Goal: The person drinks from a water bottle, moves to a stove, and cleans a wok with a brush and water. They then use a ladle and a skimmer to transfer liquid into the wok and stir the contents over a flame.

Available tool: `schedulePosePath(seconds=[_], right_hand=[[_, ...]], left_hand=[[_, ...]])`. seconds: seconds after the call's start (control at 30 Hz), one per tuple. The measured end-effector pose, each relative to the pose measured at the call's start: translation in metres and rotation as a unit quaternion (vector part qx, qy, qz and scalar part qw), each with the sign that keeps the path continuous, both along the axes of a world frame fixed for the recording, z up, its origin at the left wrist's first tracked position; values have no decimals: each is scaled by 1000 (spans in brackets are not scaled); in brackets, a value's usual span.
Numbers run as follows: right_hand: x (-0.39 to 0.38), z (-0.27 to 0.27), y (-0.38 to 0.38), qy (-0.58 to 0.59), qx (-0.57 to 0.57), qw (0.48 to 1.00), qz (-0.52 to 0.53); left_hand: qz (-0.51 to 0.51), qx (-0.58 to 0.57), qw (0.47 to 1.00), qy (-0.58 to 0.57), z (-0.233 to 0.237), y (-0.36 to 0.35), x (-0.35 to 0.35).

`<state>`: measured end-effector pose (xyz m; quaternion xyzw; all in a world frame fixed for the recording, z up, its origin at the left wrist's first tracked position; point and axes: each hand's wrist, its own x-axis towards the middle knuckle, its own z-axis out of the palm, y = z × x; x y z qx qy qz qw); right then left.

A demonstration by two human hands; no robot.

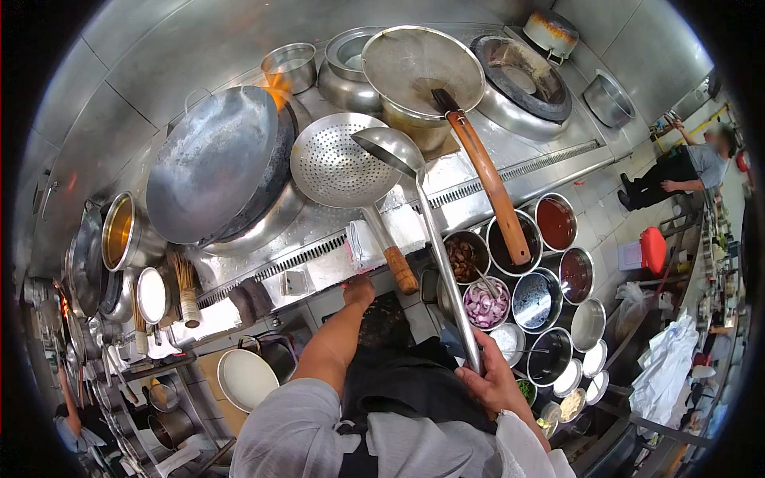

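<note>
Currently clasping the tail of the long steel ladle (437, 247) in the right hand (490, 382), resting its bowl above the round perforated steel skimmer (339, 163), probably keeping drips contained; reaching with the left hand (358, 291) to the front edge of the stainless stove (319, 279), fingers hidden, grip impossible to tell.

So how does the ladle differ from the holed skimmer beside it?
The ladle has a small, deep, solid bowl; the skimmer has a wide, shallow disc full of holes. The ladle's long handle is all metal; the skimmer's shorter one ends in a wooden grip. The right hand holds the ladle, while the skimmer lies unheld on the stove. Both are shiny metal, and their bowls overlap.
</note>
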<state>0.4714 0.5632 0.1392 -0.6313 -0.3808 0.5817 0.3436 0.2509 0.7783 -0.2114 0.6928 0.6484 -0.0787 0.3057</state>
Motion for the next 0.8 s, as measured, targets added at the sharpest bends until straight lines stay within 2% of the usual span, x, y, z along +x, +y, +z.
schedulePosePath(seconds=[0.13,0.33,0.43,0.5,0.57,0.6,0.63,0.67,0.73,0.77,0.8], right_hand=[[0,1,2,9,-1,1000,3],[-1,3,4,10,-8,1000,-3],[0,5,4,3,-35,999,2],[-3,6,5,27,-6,1000,-11],[3,-4,4,10,66,997,34],[5,4,6,-23,92,994,57],[5,13,13,-58,112,989,76],[4,19,19,-13,130,989,70],[2,28,35,44,206,975,75],[0,32,43,58,258,960,93],[-2,44,45,154,199,962,111]], left_hand=[[-13,16,1000,5,7,-2,1],[-41,-54,997,27,24,5,3],[-53,-24,998,33,5,5,0],[-32,-2,999,30,13,3,0],[-10,43,999,9,8,0,0],[-36,34,998,49,22,-1,3],[-69,42,995,65,-2,5,-1],[-50,48,997,32,38,-1,7],[-53,-20,998,24,-15,9,-3],[-20,-39,999,0,9,1,0],[-60,-39,997,-4,15,1,25]])
